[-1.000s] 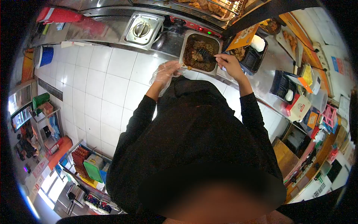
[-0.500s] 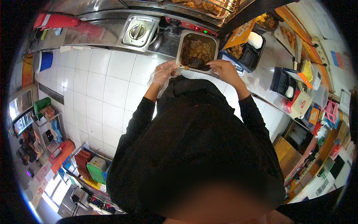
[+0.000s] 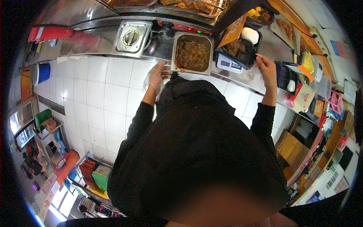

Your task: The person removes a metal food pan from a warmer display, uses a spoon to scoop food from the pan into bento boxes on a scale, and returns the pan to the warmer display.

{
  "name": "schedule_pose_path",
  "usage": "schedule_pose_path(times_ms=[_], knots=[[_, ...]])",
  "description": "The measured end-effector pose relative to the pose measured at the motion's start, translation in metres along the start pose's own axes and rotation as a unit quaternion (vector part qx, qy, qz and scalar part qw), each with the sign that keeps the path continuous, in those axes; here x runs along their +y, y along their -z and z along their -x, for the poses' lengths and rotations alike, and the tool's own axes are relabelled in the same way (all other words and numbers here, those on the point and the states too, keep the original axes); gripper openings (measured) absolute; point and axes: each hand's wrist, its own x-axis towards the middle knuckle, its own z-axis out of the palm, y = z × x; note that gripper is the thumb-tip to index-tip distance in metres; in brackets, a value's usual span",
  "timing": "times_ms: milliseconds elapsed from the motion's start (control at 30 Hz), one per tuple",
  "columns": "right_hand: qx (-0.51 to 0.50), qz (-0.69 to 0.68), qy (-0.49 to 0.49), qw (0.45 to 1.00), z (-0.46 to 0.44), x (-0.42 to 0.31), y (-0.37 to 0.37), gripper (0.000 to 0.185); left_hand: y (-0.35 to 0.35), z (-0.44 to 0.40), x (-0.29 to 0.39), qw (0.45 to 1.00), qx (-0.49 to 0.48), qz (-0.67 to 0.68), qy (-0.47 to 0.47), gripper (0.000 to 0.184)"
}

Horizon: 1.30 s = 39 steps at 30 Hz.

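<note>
My left hand (image 3: 157, 75), in a clear plastic glove, is beside the left edge of a steel pan (image 3: 173, 53) with its fingers apart and nothing in them. Brown stewed meat in sauce (image 3: 193, 52) fills the pan. To the right, my bare right hand (image 3: 267, 70) pinches the end of a dark serving spoon (image 3: 247, 50), whose bowl is over a black compartment box (image 3: 242, 63). Inside that box are brown meat (image 3: 233, 47) and a white mound, probably rice (image 3: 250, 35). Its orange lid stands up. A digital scale (image 3: 229, 65) is underneath.
A lidded steel pan (image 3: 132, 38) stands on the counter to the left. Fried pieces lie on a rack (image 3: 193, 6) behind. Further right are another black box (image 3: 283, 77), a carton (image 3: 302, 97) and a knife on a board (image 3: 293, 41).
My right hand has moved right from the pan to the black box, bringing the spoon with it. My left hand has let go of the pan's edge and its fingers have opened.
</note>
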Motion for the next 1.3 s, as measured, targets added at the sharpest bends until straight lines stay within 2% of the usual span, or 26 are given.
schedule_pose_path(times_ms=[33,100,167,233,267,300,367,467,667,800,867,900,933,967,1000,1033,1100,1300], knots=[[0.004,0.0,-0.001,1.0,-0.004,0.003,-0.004,0.022,0.0,-0.001,0.0,1.0,0.001,0.013,0.002,0.047],[0.073,0.179,0.12,0.974,-0.011,0.014,-0.021,0.023,-0.002,-0.002,0.001,1.0,0.005,0.012,0.009,0.047],[0.088,0.212,0.125,0.965,-0.008,0.014,-0.039,0.023,-0.002,-0.003,0.002,1.0,0.012,0.011,0.015,0.046],[0.127,0.347,0.177,0.912,-0.005,0.007,-0.048,0.023,0.0,-0.007,0.0,1.0,0.015,0.002,0.02,0.046],[0.148,0.371,0.182,0.899,-0.005,0.006,-0.049,0.024,0.001,-0.009,-0.001,1.0,0.016,0.002,0.019,0.046],[0.148,0.37,0.181,0.899,-0.007,0.01,-0.049,0.024,0.002,-0.01,-0.001,1.0,0.018,0.006,0.02,0.045],[0.177,0.357,0.247,0.883,-0.012,0.021,-0.047,0.028,0.003,-0.01,-0.004,1.0,0.02,0.008,0.021,0.045],[0.209,0.371,0.269,0.864,-0.014,0.025,-0.045,0.028,0.002,-0.007,-0.002,0.999,0.022,0.009,0.023,0.046],[0.242,0.333,0.278,0.868,-0.009,0.016,-0.045,0.031,0.001,-0.002,-0.002,1.0,0.02,0.015,0.01,0.047],[0.193,0.323,0.268,0.887,-0.017,0.031,-0.042,0.026,0.005,-0.003,-0.003,0.999,0.015,0.029,0.01,0.046],[0.216,0.053,0.159,0.962,-0.026,0.04,-0.035,0.018,0.005,-0.003,-0.003,0.999,0.019,0.037,0.014,0.045],[0.214,0.053,0.158,0.963,-0.026,0.044,-0.025,0.018,0.004,-0.001,-0.002,0.999,0.018,0.033,0.003,0.044],[0.173,-0.126,0.045,0.976,-0.026,0.043,-0.013,0.018,0.005,0.0,-0.001,0.999,0.016,0.029,-0.009,0.043],[0.124,-0.298,-0.07,0.944,-0.028,0.041,-0.004,0.02,0.006,0.0,-0.001,0.999,0.016,0.028,-0.009,0.043],[0.096,-0.348,-0.066,0.93,-0.022,0.023,-0.001,0.014,0.007,-0.001,-0.001,0.999,0.023,0.027,-0.001,0.042],[0.096,-0.349,-0.066,0.93,-0.019,0.021,0.005,0.014,0.007,-0.002,-0.001,0.999,0.03,0.026,0.007,0.041],[0.016,-0.456,-0.078,0.886,-0.017,0.02,0.021,0.013,0.007,-0.002,0.0,0.999,0.035,0.029,0.009,0.04],[-0.041,-0.416,-0.034,0.908,0.012,-0.039,0.033,0.017,0.007,0.0,0.002,0.998,0.043,0.038,0.014,0.039]])
